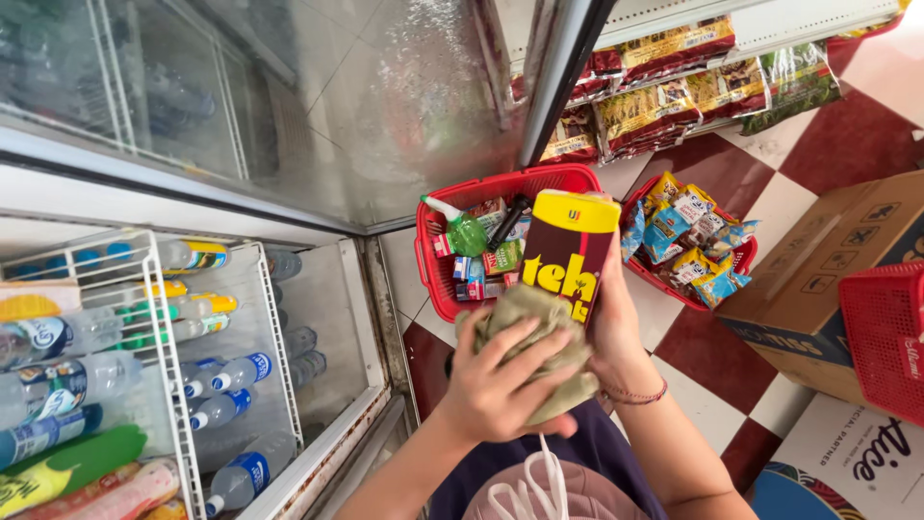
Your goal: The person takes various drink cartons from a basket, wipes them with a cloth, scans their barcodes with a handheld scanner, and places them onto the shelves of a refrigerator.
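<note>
Now the right hand [616,323] grips a dark maroon drink carton with a yellow top [570,250], upright for wiping, while the left hand [500,385] presses a crumpled greenish cloth [539,337] against its lower face. Just beyond both hands sits a red basket [539,181] of groceries.

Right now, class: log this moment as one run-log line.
left hand: presses cloth on carton | right hand: holds carton | below: red baskets | fridge door open
</note>
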